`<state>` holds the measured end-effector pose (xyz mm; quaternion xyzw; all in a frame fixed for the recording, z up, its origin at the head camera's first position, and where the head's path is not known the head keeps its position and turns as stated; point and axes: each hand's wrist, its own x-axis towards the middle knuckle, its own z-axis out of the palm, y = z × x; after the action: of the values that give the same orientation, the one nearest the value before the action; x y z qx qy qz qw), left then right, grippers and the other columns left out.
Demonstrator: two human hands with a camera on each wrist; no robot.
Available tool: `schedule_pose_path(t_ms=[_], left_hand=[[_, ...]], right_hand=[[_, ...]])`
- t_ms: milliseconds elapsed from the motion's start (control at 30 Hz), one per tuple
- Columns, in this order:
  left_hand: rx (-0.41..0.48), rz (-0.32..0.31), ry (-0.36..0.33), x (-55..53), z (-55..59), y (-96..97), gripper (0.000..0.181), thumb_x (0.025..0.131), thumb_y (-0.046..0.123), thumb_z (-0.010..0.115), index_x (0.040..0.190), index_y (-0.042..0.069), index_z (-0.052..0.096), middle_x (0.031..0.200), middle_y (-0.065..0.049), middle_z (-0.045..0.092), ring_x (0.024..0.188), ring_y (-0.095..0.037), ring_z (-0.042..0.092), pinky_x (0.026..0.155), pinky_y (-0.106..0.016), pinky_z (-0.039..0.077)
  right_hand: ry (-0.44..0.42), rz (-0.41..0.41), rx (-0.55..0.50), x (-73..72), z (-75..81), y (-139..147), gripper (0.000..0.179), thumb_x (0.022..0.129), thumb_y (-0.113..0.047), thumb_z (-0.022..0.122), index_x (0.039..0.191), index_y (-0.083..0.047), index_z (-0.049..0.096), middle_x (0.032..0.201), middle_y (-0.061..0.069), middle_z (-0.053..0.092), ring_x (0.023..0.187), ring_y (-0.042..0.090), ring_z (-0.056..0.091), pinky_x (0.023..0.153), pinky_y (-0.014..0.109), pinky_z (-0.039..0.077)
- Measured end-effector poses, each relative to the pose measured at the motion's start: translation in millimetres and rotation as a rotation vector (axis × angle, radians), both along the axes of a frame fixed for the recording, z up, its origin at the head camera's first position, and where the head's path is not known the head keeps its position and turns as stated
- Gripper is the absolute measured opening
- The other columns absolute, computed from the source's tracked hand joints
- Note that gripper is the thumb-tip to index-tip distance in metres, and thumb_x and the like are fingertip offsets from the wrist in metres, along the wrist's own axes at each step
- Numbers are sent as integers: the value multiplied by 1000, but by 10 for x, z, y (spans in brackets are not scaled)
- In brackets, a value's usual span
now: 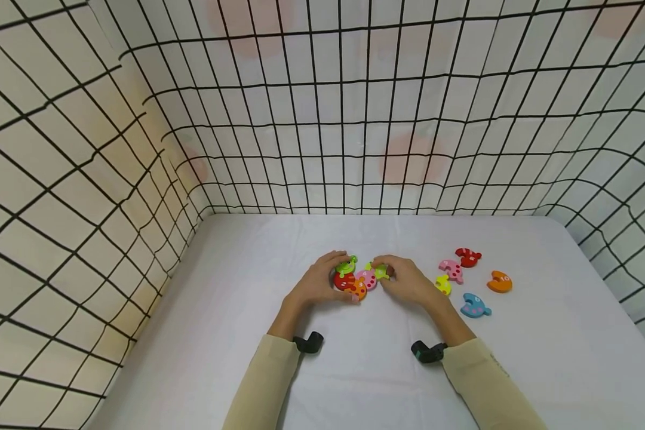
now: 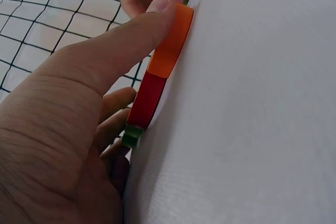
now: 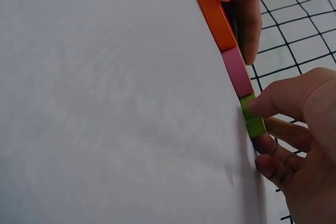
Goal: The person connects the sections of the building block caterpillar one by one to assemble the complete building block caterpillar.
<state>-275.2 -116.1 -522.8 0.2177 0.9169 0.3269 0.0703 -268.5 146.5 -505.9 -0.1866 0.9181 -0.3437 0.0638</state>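
Several numbered wooden puzzle pieces form a curved row on the white table. It runs from a green head piece [image 1: 346,266] through a red piece [image 1: 343,282], an orange piece [image 1: 359,289] and a pink piece [image 1: 369,279] to a lime green piece [image 1: 381,273]. My left hand [image 1: 316,283] holds the row's left end, thumb against the orange piece's near edge and fingers round the green head's far side. With thumb and fingers, my right hand [image 1: 407,283] pinches the lime green piece, which sits against the pink one in the right wrist view.
Loose pieces lie right of my right hand: a red one [image 1: 468,257], a pink one [image 1: 451,270], a yellow one [image 1: 443,285], a blue one [image 1: 475,305] and an orange one [image 1: 500,282]. Black-grid netting [image 1: 355,119] over white cloth walls the table's back and sides.
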Motion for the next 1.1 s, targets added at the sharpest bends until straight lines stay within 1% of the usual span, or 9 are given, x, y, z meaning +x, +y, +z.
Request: schedule_pose_path(t_ms=[133,233,367,533,667,767,867,1000,1100], left_hand=[[-1,5,0,-4,-6,-1,95,70,56,89,152,30,50,163,5,41,156,-22,30,123,-59,29],[5,12,-7,-5,-2,7,95,70,57,89,152,31,50,163,3,41,153,-23,33,121,-58,34],[15,18,-15,6,13,15,96,69,58,89,152,31,50,162,1,41,152,-24,35,120,-56,37],[14,27,-20,19,18,19,101,68,58,89,155,30,45,163,0,39,152,-24,34,121,-54,37],[4,11,-7,17,-3,32,96,72,56,86,155,29,46,164,1,39,153,-24,33,121,-54,36],[0,0,0,19,-10,43,92,75,56,84,155,28,47,164,-2,39,153,-27,33,121,-56,36],[6,12,-6,28,4,43,91,76,56,83,154,27,48,163,-3,39,153,-28,33,120,-58,36],[3,39,-9,39,32,31,91,76,54,84,155,26,47,164,-3,38,154,-27,32,122,-57,34],[10,46,-9,37,38,30,91,76,53,83,155,25,46,164,-3,38,154,-27,32,122,-55,34]], right_hand=[[1,-21,-4,36,39,64,42,96,-12,67,138,-14,63,117,9,66,96,23,57,82,35,52],[9,-63,13,83,93,151,40,96,-16,67,136,-17,64,110,8,64,95,24,56,81,35,52],[28,-111,33,155,145,307,37,97,-20,68,134,-17,66,110,9,64,94,25,56,77,33,51],[32,-148,44,283,186,588,40,96,-25,71,134,-16,66,113,9,65,96,25,56,75,30,51],[60,-172,59,403,182,848,40,95,-26,73,132,-14,67,110,8,65,96,24,55,76,30,50],[85,-185,69,495,168,1020,40,93,-26,76,129,-10,67,107,8,66,96,24,55,77,28,49],[95,-197,83,578,157,1158,43,91,-29,79,129,-9,68,106,8,65,97,24,54,77,27,49],[101,-212,110,668,166,1306,50,89,-34,81,130,-11,67,109,9,65,100,25,54,74,30,50],[91,-226,136,725,174,1403,59,86,-41,84,133,-11,65,113,10,65,100,25,53,71,31,50]])
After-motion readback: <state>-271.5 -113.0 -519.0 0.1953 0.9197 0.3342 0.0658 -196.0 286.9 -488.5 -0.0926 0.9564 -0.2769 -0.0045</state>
